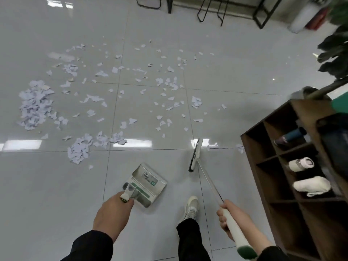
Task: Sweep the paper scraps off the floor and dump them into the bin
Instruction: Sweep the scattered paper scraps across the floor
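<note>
The left hand is wrapped around the short handle of the dustpan, which is held low at 6 o'clock with its mouth turned toward the mess, probably so scraps can be pushed straight in. The right hand is closed on the white grip of the broom; its head is angled down to the tiled floor at 4 o'clock, just short of the litter. Paper scraps lie scattered from 9 to 1 o'clock, heaped thickest at 9 and 7. A wooden shelf stands at 4 o'clock. No bin can be made out.
</note>
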`<state>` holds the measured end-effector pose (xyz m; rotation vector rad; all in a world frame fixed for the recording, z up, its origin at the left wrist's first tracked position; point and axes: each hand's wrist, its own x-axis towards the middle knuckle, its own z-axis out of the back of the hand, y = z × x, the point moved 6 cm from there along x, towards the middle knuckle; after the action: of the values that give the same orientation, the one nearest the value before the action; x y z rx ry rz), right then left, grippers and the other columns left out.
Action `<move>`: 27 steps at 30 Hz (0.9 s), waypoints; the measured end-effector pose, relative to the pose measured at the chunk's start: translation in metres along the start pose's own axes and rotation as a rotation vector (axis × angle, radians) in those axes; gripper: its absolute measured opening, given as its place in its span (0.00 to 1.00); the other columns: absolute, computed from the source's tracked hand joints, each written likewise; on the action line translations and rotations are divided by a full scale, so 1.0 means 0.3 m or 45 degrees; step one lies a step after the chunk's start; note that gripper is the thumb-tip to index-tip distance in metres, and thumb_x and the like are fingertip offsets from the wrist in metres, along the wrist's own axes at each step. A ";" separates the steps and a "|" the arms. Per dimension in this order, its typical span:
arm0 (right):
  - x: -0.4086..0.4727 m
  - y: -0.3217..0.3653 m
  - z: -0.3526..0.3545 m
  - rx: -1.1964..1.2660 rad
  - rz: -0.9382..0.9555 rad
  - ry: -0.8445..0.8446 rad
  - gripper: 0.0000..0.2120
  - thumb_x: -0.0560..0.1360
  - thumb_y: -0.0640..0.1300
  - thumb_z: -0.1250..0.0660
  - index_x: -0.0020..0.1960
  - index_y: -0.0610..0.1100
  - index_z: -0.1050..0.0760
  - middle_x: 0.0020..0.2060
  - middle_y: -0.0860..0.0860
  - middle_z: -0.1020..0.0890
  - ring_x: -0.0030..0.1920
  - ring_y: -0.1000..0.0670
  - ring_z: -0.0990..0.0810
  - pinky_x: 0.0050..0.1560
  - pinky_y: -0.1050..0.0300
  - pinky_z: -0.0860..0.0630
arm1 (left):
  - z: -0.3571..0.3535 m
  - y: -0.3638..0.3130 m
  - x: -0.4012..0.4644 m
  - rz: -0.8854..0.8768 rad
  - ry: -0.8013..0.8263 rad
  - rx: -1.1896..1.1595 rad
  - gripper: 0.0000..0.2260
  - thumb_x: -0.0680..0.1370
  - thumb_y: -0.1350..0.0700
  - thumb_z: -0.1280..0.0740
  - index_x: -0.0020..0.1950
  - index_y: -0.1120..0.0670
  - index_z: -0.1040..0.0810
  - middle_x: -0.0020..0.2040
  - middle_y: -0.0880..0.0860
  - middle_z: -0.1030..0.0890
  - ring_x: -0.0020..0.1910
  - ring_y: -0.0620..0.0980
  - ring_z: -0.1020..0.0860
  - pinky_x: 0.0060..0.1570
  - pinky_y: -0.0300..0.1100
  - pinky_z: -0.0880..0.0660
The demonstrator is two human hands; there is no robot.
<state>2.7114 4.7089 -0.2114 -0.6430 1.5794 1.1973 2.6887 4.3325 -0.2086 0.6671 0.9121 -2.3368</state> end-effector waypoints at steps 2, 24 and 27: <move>0.045 0.102 0.106 -0.116 0.035 -0.080 0.02 0.77 0.37 0.36 0.47 0.38 0.29 0.31 0.41 0.24 0.24 0.48 0.29 0.23 0.59 0.27 | -0.042 -0.125 0.046 -0.022 0.003 0.024 0.10 0.80 0.47 0.37 0.42 0.47 0.23 0.37 0.48 0.20 0.37 0.48 0.24 0.36 0.43 0.29; 0.885 1.095 0.259 -0.405 -0.105 -0.402 0.03 0.80 0.35 0.40 0.53 0.36 0.30 0.40 0.40 0.27 0.30 0.44 0.26 0.25 0.57 0.24 | -0.288 -1.112 0.618 -0.057 0.022 0.306 0.16 0.79 0.36 0.39 0.40 0.45 0.23 0.33 0.49 0.20 0.35 0.48 0.22 0.36 0.44 0.25; 0.836 1.041 0.035 -0.396 -0.132 -0.285 0.04 0.80 0.35 0.41 0.54 0.36 0.31 0.39 0.40 0.28 0.28 0.45 0.26 0.25 0.58 0.25 | -0.299 -1.115 0.631 -0.058 0.068 0.290 0.13 0.80 0.38 0.39 0.42 0.44 0.24 0.35 0.47 0.20 0.37 0.47 0.21 0.38 0.43 0.24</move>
<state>2.3629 4.8708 -0.3246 -0.7512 1.1712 1.3979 2.3599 4.5496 -0.2307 0.8107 0.6957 -2.4979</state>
